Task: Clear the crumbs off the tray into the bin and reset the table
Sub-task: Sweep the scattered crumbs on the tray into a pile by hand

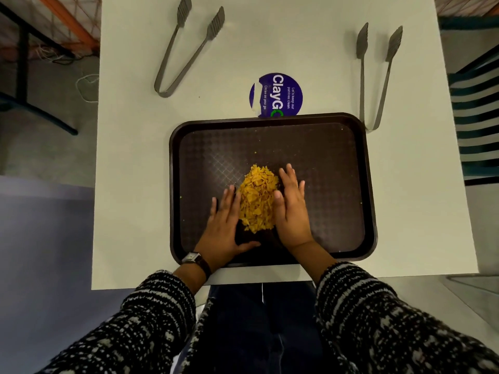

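Both flat hands flank one heaped yellow crumb pile [258, 198] on brown tray [272, 118].

Ahead of me I see two metal tongs lying well apart. The left tongs [186, 47] lie slanted, their arms spread, the joined end nearer me. The right tongs [376, 74] lie nearly straight, pointing away, also joined end nearer me. Between them sits a round blue sticker [278, 94] printed "ClayGo", torn along its left side. At the right edge I see a chair [475, 109] with teal slats. At far left, an orange beam [73, 22] and loose cords [86, 85] on the floor.
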Tool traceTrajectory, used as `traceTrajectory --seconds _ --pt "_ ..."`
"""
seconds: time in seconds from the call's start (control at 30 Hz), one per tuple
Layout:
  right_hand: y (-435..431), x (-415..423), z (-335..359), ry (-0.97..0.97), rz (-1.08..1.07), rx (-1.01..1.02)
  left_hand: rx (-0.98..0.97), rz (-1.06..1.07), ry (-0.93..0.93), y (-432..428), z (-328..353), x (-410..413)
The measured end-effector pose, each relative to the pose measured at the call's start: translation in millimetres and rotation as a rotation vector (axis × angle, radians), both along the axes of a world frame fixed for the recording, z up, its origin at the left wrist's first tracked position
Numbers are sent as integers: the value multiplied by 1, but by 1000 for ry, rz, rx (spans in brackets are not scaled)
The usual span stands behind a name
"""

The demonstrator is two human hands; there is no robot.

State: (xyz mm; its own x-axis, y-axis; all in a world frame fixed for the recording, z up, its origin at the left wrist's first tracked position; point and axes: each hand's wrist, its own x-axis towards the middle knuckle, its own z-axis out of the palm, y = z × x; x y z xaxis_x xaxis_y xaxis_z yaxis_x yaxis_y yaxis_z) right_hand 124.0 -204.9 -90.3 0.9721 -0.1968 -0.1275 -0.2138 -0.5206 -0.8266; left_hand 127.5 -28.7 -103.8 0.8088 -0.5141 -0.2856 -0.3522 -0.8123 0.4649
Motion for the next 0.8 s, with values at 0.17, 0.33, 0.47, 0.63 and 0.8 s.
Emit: traceTrajectory --seconds 0.17,0.33,0.47,0.63,0.8 --pt "-42 -20 -1 45 -85 -73 111 -73 -50 -14 2 22" --pt "-50 -33 -2 67 -87 -110 60 -140 -46 -33 4 45" --pt "-28 -29 -2 67 -70 -89 -98 -125 -3 -35 5 50" --pt "9 -12 0 58 -36 -17 -220 25 -10 -40 11 50" --pt "32 0 -3 60 -95 8 -281 105 24 -59 7 47"
